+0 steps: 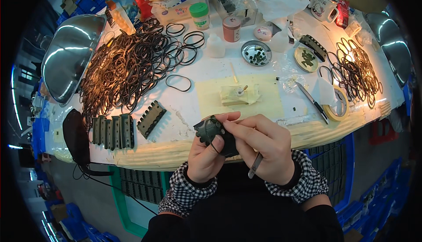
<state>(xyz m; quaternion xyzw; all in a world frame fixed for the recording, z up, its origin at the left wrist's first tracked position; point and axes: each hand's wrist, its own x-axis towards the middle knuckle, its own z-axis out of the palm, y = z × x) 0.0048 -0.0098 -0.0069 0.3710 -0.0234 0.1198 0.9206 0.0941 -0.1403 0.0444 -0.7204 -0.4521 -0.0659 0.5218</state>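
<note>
My left hand (205, 159) grips a dark green moulded part (212, 129) with a rounded, studded end, holding it above the table's front edge. A thin black ring seems to loop around this part, though fingers hide some of it. My right hand (269, 147) is closed, its thumb and fingertips pinched at the part's upper right side; what lies between the tips is too small to make out. A slim metal tool (255, 166) sticks out below the right palm, tucked under the fingers. Similar green parts (113, 132) stand in a row at the left, beside a tilted one (151, 119).
Piles of black rubber rings (125, 68) lie left and right. Behind my hands are a taped block (239, 96), a metal dish of small pieces (256, 54) and a round lid (306, 60). A utility knife (312, 102) and tape roll (338, 110) lie at right.
</note>
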